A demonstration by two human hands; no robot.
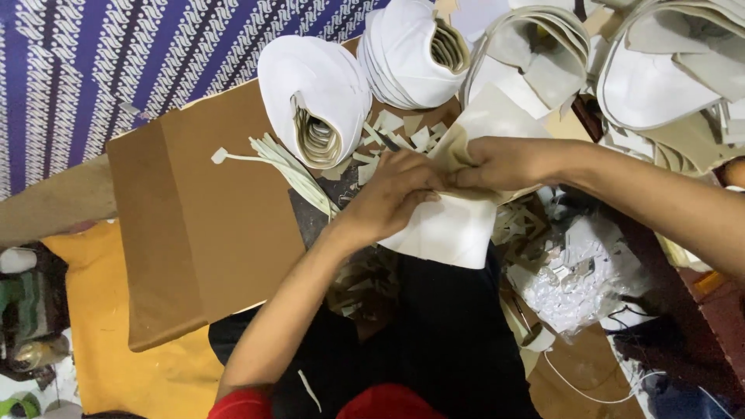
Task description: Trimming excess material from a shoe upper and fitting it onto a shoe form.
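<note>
Fingers of the left hand (392, 194) and right hand (497, 161) pinch shut on the upper edge of a white sheet piece (450, 229) over the lap, seemingly light and floppy, best gripped at its edge, with white stacked rolls (314, 93) beyond.
</note>
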